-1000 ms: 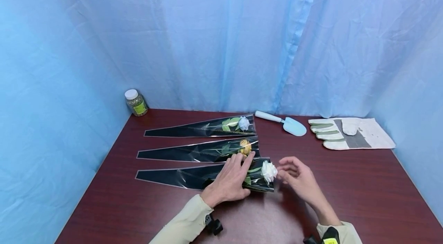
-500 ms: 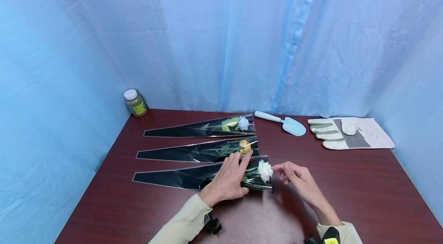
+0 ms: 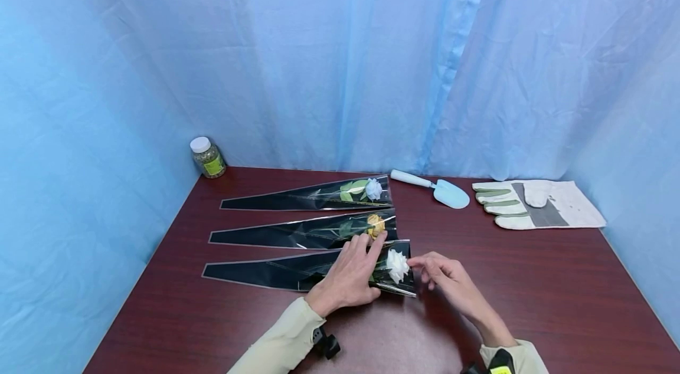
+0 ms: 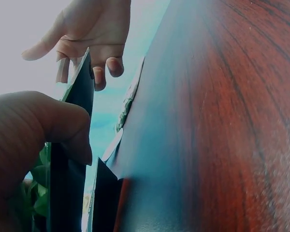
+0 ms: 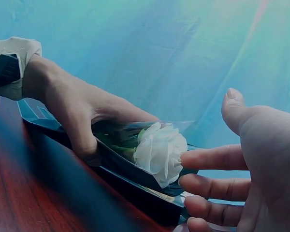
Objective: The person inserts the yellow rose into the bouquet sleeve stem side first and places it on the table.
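Note:
Nearest in the head view lies a clear-fronted black flower sleeve (image 3: 249, 272) with a white rose (image 3: 397, 266) inside its wide right end. My left hand (image 3: 347, 274) grips this sleeve across its wide part, thumb at the near edge, as the right wrist view shows. The rose's stem is mostly hidden under that hand. With fairly straight fingers, my right hand (image 3: 448, 282) touches the bloom (image 5: 160, 151) from the right. Behind lie a second sleeve (image 3: 255, 236) with a yellow rose (image 3: 375, 224) and a third sleeve (image 3: 265, 202) with a pale blue rose (image 3: 373, 189).
A pale blue trowel (image 3: 450, 193) lies at the back, right of the sleeves. Farther right is a white and green work glove (image 3: 542, 215). A white-capped jar (image 3: 209, 158) stands in the back left corner of the dark red table (image 3: 175, 327). Blue curtains surround the table.
My right hand has moved left, and the white rose has slid left, deeper into the near sleeve. That sleeve has shifted slightly left. My left hand has stayed almost in place.

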`<state>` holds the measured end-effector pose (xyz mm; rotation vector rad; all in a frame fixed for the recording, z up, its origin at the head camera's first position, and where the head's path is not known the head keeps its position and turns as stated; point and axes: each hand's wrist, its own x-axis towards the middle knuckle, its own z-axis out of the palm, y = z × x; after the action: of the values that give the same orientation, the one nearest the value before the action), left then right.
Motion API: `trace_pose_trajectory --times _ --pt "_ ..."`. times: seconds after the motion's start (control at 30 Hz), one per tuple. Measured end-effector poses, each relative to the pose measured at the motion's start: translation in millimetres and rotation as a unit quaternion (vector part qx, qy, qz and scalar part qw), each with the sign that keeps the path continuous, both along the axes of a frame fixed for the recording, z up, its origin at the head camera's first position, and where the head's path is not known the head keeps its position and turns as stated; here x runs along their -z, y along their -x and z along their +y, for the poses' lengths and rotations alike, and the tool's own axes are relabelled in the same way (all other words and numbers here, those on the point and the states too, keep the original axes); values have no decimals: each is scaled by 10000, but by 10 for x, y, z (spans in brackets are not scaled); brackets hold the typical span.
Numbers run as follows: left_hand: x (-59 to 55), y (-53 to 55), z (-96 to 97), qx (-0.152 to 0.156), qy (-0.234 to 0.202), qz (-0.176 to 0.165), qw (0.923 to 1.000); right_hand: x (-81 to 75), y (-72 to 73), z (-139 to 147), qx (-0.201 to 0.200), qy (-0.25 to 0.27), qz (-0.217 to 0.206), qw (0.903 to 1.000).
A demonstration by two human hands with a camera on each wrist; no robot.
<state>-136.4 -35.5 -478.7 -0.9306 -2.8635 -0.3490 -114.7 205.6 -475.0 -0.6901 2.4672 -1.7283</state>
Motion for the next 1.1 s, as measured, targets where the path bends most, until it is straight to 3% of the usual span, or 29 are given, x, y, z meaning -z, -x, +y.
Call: trace_pose_trajectory --times 0.6,1.1 --pt "33 5 -15 -32 259 137 9996 120 -12 -137 -145 -241 -182 9994" --pt "43 20 -28 -58 557 -77 9984 227 -25 -220 -189 -465 -327 9982"
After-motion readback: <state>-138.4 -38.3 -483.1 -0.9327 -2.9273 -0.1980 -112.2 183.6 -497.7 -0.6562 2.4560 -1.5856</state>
